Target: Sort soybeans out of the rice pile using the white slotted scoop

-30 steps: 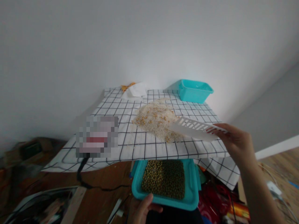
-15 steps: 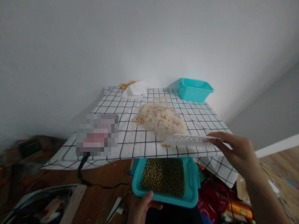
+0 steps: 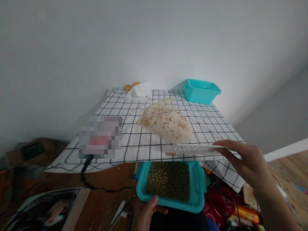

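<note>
My right hand (image 3: pixel 245 162) grips one end of a white slotted plastic piece (image 3: pixel 192 148), held flat near the front edge of the checked cloth (image 3: pixel 125 141). A few yellowish grains (image 3: pixel 170 154) lie just under its left tip. Behind it sits a pile of rice mixed with yellow grains (image 3: pixel 166 123). Below the table edge my left hand (image 3: pixel 145 215) holds the near rim of a turquoise tray (image 3: pixel 197 192) filled with green beans (image 3: pixel 168 181), thumb on top.
A second turquoise tub (image 3: pixel 202 92) stands at the far right of the cloth. A white tissue with orange bits (image 3: pixel 139 90) lies at the back. A black cable (image 3: pixel 89 179) hangs off the front. Clutter fills the floor on both sides.
My right hand has drawn the white slotted piece from the pile's right side toward the front edge and laid it flatter, dragging a few grains along. The tray stays in place.
</note>
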Demonstrator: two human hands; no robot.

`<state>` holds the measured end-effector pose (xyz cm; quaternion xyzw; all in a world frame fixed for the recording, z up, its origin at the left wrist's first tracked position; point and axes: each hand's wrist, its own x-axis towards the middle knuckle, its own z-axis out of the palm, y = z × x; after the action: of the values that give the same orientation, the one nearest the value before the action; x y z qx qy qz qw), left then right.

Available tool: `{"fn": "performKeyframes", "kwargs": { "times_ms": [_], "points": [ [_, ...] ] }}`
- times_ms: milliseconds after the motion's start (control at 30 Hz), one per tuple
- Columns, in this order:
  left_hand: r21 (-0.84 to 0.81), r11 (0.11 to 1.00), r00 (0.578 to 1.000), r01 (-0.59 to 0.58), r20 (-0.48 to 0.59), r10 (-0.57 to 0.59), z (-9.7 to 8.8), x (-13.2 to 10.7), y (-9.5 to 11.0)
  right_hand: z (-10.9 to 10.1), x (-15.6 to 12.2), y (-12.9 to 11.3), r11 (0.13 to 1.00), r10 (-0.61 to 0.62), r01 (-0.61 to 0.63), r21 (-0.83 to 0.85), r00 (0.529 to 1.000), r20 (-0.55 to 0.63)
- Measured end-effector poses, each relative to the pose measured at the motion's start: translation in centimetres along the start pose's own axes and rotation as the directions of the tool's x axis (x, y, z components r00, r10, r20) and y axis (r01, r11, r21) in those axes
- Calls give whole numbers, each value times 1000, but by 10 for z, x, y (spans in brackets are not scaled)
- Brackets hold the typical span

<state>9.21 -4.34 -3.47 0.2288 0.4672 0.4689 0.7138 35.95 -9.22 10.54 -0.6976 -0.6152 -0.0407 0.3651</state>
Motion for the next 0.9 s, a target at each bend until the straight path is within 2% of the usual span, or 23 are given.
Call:
{"fn": "performKeyframes", "kwargs": {
  "times_ms": [233, 400, 600, 667, 733, 833, 900],
  "points": [
    [-13, 999, 999, 33, 17, -33, -5, 9, -5, -1, -4, -2, 1000, -11, 11, -14, 1000, 23],
    [6, 999, 998, 49, 38, -49, -8, 14, -9, -6, -7, -2, 998, -62, 63, -7, 998, 17],
    [-6, 1000, 1000, 29, 0, -29, -6, 14, -11, -14, -8, 1, 995, -97, 95, 31, 993, 63],
    [-1, 1000, 1000, 22, -13, -22, -4, 12, -10, -17, -8, 8, 999, -35, 35, 38, 999, -3],
    [-5, 1000, 1000, 12, -11, -12, -3, 8, -8, -18, -5, 17, 995, 92, -86, 48, 988, -120],
    [-24, 1000, 1000, -8, 1, 8, -4, 3, -6, -17, 7, 30, 969, 244, -223, 109, 933, -265],
    [-35, 999, 1000, -6, 0, 6, -4, 2, -6, -14, 18, 37, 951, 307, -276, 142, 897, -317]
  ]
}}
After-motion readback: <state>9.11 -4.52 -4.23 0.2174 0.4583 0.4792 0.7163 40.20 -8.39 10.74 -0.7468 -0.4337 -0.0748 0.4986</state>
